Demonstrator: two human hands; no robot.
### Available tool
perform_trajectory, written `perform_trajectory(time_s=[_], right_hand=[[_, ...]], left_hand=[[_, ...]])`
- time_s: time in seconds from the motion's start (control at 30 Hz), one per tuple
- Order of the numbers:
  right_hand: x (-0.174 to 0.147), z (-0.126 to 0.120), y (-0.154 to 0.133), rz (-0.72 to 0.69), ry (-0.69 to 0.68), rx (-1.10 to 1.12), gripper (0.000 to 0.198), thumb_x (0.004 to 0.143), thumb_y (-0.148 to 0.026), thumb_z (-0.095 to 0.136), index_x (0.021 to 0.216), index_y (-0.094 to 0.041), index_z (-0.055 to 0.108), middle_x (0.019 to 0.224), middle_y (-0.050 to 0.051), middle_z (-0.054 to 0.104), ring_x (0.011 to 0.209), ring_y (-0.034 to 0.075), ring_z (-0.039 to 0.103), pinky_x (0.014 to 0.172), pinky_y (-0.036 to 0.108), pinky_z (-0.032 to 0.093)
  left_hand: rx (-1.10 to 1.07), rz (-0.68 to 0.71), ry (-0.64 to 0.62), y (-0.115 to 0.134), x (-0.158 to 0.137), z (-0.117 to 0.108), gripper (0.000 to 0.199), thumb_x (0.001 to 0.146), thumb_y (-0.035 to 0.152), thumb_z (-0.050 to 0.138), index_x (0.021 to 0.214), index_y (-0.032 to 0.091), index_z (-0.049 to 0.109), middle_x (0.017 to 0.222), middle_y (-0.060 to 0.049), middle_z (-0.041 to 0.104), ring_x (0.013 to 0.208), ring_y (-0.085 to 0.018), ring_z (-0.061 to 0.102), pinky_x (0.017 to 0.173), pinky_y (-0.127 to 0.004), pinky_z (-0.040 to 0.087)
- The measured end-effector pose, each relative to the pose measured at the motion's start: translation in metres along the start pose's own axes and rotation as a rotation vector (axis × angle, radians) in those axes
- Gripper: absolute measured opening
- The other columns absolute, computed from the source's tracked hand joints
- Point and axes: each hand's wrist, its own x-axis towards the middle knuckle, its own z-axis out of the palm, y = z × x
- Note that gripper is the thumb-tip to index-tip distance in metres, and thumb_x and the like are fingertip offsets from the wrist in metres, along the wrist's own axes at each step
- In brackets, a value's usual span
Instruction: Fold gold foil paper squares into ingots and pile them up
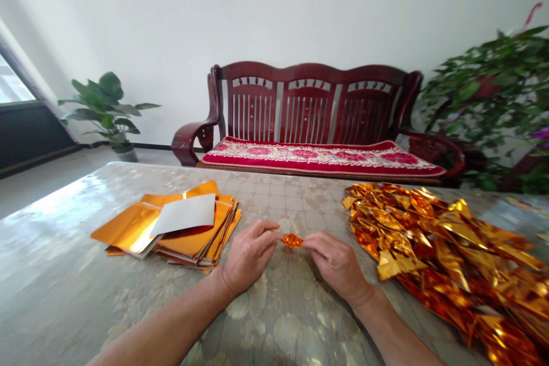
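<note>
Between my two hands, just above the table, a small crinkled piece of orange-gold foil paper (293, 241) is held by its ends. My left hand (253, 251) pinches the left end with thumb and fingers. At the right end, my right hand (337, 260) is closed in a similar pinch. To the left of my hands lies a loose stack of flat gold foil sheets (201, 234), with one sheet showing its pale back (186, 214) on top. A large heap of folded gold foil pieces (429, 234) spreads out on the right.
The table (283, 320) has a patterned, shiny cover. Beyond its far edge stands a dark red wooden bench (304, 108) with a red floral cushion (317, 157). A potted plant (107, 108) is at the far left, a leafy plant (493, 86) at the right.
</note>
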Motion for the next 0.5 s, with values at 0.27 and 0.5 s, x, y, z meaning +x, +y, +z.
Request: perform_trajectory(time_s=[0.27,0.5], right_hand=[[0.0016,-0.0023,-0.0023,-0.003,-0.015,0.0,0.026,0.094,-0.012,0.05,0.098,-0.026,0.072,0.093,0.002,0.072,0.086,0.015,0.068,0.076,0.026,0.053],[0.0014,-0.0021,-0.0015,0.01,0.038,-0.115,0.026,0.091,-0.008,0.051,0.092,-0.024,0.072,0.086,0.003,0.069,0.079,0.014,0.065,0.07,0.024,0.05]], left_hand=[[-0.105,-0.042,-0.084,-0.0095,-0.0023,0.0075,0.02,0.096,0.014,0.05,0.096,0.023,0.069,0.098,-0.003,0.068,0.092,-0.013,0.065,0.081,-0.023,0.052],[-0.187,-0.03,-0.15,-0.0088,-0.0022,0.0081,0.021,0.098,0.015,0.047,0.1,0.023,0.066,0.1,-0.003,0.069,0.095,-0.013,0.065,0.084,-0.023,0.052]])
